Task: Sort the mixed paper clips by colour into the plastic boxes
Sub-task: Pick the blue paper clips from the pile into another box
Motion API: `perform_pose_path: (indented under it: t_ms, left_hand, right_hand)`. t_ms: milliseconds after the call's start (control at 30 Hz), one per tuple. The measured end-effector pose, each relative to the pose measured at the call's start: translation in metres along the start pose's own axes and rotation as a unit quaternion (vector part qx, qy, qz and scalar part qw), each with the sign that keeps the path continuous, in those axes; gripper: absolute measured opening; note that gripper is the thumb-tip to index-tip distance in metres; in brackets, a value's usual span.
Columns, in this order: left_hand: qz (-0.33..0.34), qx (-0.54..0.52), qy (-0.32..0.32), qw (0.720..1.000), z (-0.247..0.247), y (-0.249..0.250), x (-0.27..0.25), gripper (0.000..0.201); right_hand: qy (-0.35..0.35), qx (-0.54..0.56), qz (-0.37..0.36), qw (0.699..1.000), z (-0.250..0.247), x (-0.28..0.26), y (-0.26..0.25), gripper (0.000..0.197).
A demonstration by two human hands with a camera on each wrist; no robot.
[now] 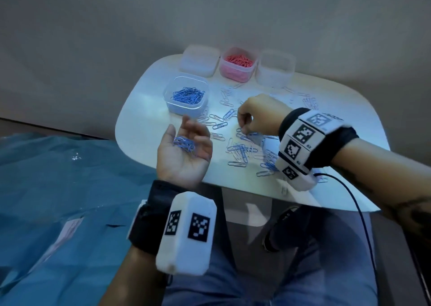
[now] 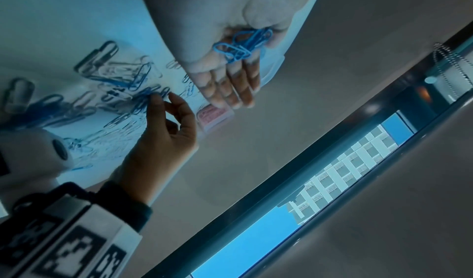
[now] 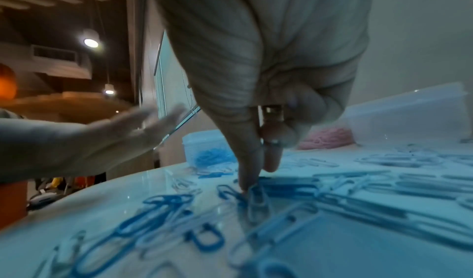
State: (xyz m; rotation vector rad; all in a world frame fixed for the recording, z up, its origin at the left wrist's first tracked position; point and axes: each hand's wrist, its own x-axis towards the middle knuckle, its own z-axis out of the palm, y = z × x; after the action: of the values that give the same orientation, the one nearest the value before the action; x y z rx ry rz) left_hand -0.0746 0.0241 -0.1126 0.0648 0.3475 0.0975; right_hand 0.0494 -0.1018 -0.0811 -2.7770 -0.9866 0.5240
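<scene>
on the white table (image 1: pixel 149 110), left hand (image 1: pixel 184 152) cupping blue clips (image 1: pixel 184 143), right hand (image 1: pixel 254 117) fingers pinching a loose clip (image 3: pixel 257 203)

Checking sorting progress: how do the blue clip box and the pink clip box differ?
The blue clip box holds a shallow layer of blue clips; the pink clip box is filled much higher with pink ones. The blue box stands nearer the person, the pink box in the back row. Both are clear plastic, lidless.

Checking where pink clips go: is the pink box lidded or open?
Open. The pink box shows no lid in the head view; pink clips lie exposed inside, below its rim.
</scene>
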Motion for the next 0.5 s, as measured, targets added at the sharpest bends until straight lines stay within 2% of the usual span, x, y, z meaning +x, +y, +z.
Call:
perform_pose_path:
  t_ms: [33,100,167,200,233,267,300,400,433,467,500]
  left_hand:
    - [-0.012,0.032,0.016,0.999,0.003,-0.001,0.000,0.045]
    - [-0.027,0.171,0.042,0.984,0.010,-0.003,0.000,0.044]
    - [-0.032,0.355,0.047,0.933,0.020,-0.006,0.001,0.039]
    - [-0.022,0.454,0.042,0.890,0.024,-0.006,0.001,0.037]
    - [-0.001,0.558,0.028,0.829,0.029,-0.007,0.002,0.035]
    - [0.024,0.663,0.005,0.749,0.034,-0.007,0.003,0.033]
    - [0.050,0.761,-0.024,0.647,0.040,-0.007,0.006,0.029]
    - [0.090,0.949,-0.076,0.291,0.055,-0.013,0.019,0.007]
    - [0.094,0.972,-0.081,0.199,0.057,-0.017,0.025,0.013]
    - [0.094,0.982,-0.088,0.138,0.059,-0.022,0.030,0.018]
    - [0.096,0.985,-0.097,0.101,0.061,-0.027,0.035,0.021]
  right_hand:
    - [-0.013,0.008,0.005,1.000,-0.001,0.000,0.000,0.006]
    - [-0.035,0.021,0.012,0.999,-0.003,0.000,-0.001,0.006]
    - [-0.027,0.028,0.014,0.999,-0.003,-0.002,0.002,0.008]
    - [-0.008,0.037,0.014,0.999,-0.004,-0.003,0.005,0.008]
    - [0.016,0.056,0.012,0.998,-0.005,-0.004,0.008,0.008]
    - [0.040,0.087,0.015,0.995,-0.007,-0.005,0.012,0.008]
    - [0.061,0.119,0.019,0.991,-0.009,-0.007,0.016,0.009]
    - [0.070,0.124,0.027,0.989,-0.013,-0.014,0.025,0.017]
    - [0.065,0.103,0.024,0.992,-0.012,-0.018,0.027,0.016]
    - [0.059,0.082,0.021,0.995,-0.011,-0.021,0.028,0.014]
    - [0.054,0.067,0.019,0.996,-0.009,-0.025,0.029,0.012]
